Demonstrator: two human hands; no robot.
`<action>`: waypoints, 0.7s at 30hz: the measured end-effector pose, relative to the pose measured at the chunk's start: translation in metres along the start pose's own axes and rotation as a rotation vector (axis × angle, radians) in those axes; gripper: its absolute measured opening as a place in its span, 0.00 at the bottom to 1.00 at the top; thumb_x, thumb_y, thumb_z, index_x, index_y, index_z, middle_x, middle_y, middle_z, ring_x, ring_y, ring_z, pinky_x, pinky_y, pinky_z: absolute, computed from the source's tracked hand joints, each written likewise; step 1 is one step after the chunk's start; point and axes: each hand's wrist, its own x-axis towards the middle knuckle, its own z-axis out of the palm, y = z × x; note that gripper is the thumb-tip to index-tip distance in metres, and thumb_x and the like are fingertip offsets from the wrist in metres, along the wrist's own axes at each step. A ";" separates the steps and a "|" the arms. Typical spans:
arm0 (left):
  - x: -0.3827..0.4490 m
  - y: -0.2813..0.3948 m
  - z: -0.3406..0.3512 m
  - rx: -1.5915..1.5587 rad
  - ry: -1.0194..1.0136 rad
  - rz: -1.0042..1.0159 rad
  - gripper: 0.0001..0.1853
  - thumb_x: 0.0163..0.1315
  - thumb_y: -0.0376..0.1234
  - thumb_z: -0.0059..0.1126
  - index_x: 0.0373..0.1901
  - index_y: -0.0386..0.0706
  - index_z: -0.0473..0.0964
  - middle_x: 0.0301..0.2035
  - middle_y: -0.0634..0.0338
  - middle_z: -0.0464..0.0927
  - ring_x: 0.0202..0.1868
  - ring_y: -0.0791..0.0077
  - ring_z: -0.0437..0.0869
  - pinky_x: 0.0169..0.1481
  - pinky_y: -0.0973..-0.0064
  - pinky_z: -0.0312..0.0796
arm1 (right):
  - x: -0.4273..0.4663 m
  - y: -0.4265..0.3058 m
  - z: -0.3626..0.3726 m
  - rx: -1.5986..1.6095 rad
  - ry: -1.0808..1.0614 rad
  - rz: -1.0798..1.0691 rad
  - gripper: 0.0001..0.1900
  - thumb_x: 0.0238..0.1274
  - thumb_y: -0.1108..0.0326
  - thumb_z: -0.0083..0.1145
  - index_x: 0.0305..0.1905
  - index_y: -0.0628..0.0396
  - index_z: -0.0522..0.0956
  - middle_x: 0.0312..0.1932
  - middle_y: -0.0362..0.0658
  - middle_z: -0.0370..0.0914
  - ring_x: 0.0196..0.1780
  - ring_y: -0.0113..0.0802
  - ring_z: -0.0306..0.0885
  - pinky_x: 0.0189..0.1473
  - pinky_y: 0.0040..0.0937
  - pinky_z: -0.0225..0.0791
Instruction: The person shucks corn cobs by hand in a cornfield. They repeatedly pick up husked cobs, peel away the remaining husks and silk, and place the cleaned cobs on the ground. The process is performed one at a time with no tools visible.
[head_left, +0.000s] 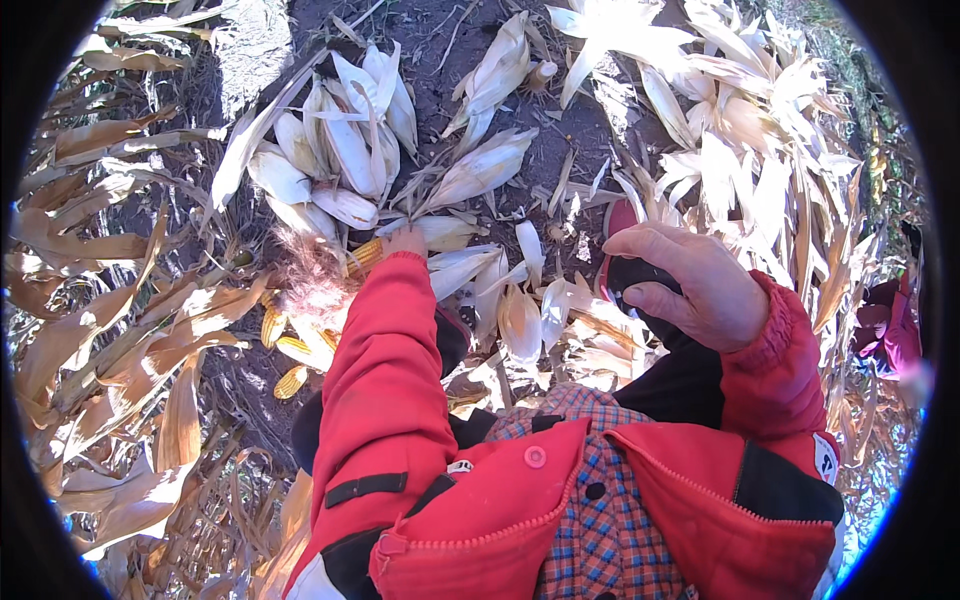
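Observation:
My left hand (405, 241) reaches down among maize ears in pale husks, beside a bare yellow maize cob (364, 257); its fingers are hidden, so its grip is unclear. Just above it lies a cluster of husked-in maize ears (349, 150). My right hand (694, 289) is raised over my right knee, thumb apart from the curved fingers, with nothing seen in it. Several bare yellow cobs (291, 382) lie left of my left sleeve, near a tuft of reddish maize silk (319, 277). A loose ear in its husk (484, 169) rests above and right of my left hand.
Dry maize stalks and leaves (112, 315) cover the ground at the left. A large heap of pale husks (750, 142) lies at the upper right. A cut stalk stub (541, 73) stands in the soil at the top. Another person (892, 330) is partly visible at the far right.

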 end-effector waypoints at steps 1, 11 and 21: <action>0.003 0.002 0.001 0.043 -0.043 -0.052 0.18 0.57 0.32 0.45 0.50 0.45 0.70 0.48 0.58 0.76 0.58 0.63 0.69 0.58 0.50 0.59 | -0.001 0.004 0.001 -0.014 -0.006 0.022 0.19 0.61 0.56 0.52 0.49 0.59 0.70 0.40 0.51 0.73 0.41 0.48 0.74 0.43 0.35 0.67; -0.009 0.082 -0.022 -0.242 -0.206 0.298 0.10 0.60 0.34 0.44 0.38 0.40 0.72 0.34 0.42 0.79 0.38 0.48 0.81 0.43 0.54 0.72 | 0.002 0.004 0.007 -0.033 0.013 -0.002 0.19 0.59 0.58 0.53 0.51 0.59 0.70 0.40 0.51 0.72 0.42 0.50 0.74 0.43 0.37 0.67; -0.022 0.150 -0.064 -0.735 0.352 0.341 0.21 0.53 0.41 0.59 0.46 0.40 0.70 0.44 0.50 0.73 0.49 0.55 0.74 0.53 0.62 0.67 | 0.005 0.000 0.005 -0.066 -0.051 0.033 0.19 0.58 0.61 0.55 0.51 0.58 0.69 0.43 0.51 0.73 0.43 0.49 0.74 0.45 0.35 0.67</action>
